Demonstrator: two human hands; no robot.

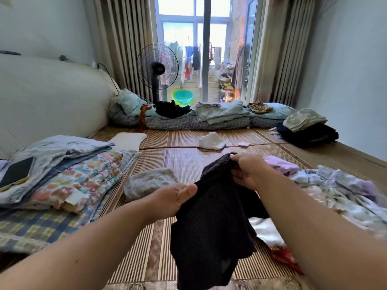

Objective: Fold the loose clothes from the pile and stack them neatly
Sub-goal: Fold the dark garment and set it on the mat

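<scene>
A dark mesh garment (211, 227) hangs in the air over the bamboo mat (184, 160), held up by both hands. My right hand (248, 171) pinches its top edge. My left hand (172, 198) grips its left edge lower down. The pile of loose clothes (343, 195), mostly pale floral fabric, lies to the right, with a lilac piece (280, 165) at its far end and white and red pieces (270, 233) below my right arm. A folded grey item (149, 182) lies on the mat just beyond my left hand.
Folded floral bedding (69, 174) with a dark phone (17, 171) on top sits at the left. A white cloth (211, 141) lies mid-mat. Folded dark and green clothes (307, 128) sit far right. Quilts (219, 116), a standing fan (158, 69) and a green basin (182, 97) line the window end.
</scene>
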